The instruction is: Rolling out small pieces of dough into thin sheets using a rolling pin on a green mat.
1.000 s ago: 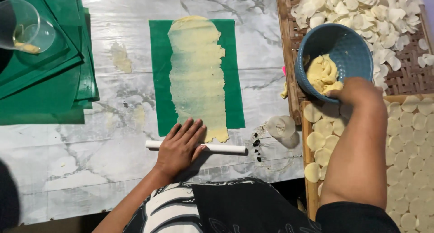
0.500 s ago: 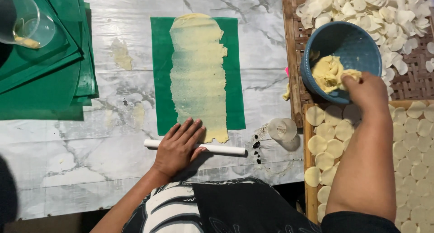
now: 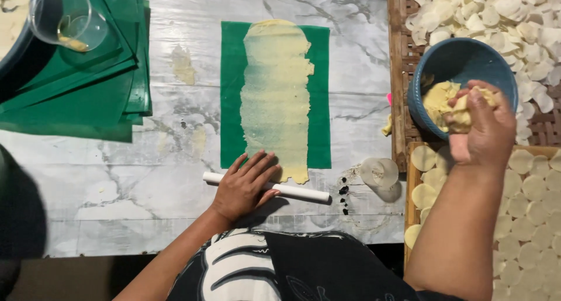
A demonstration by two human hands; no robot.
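The marble table [image 3: 117, 201] shows bare surface at 7 o'clock, between the stacked green sheets [image 3: 76, 96] at 10 o'clock and the near edge. The green mat [image 3: 318, 90] at centre carries a long rolled strip of pale dough [image 3: 274, 96] overhanging its near edge. At 2 o'clock the blue bowl [image 3: 426, 73] contains a dough mass. A clear cup [image 3: 64, 17] at 11 o'clock holds yellow residue. The left hand [image 3: 242, 187] lies flat, fingers spread, on the white rolling pin [image 3: 298, 191]. The right hand [image 3: 482, 128] is over the bowl, fingers closed around a dough lump [image 3: 461, 111]. Dough discs [image 3: 526, 207] fill the tray at 4 o'clock.
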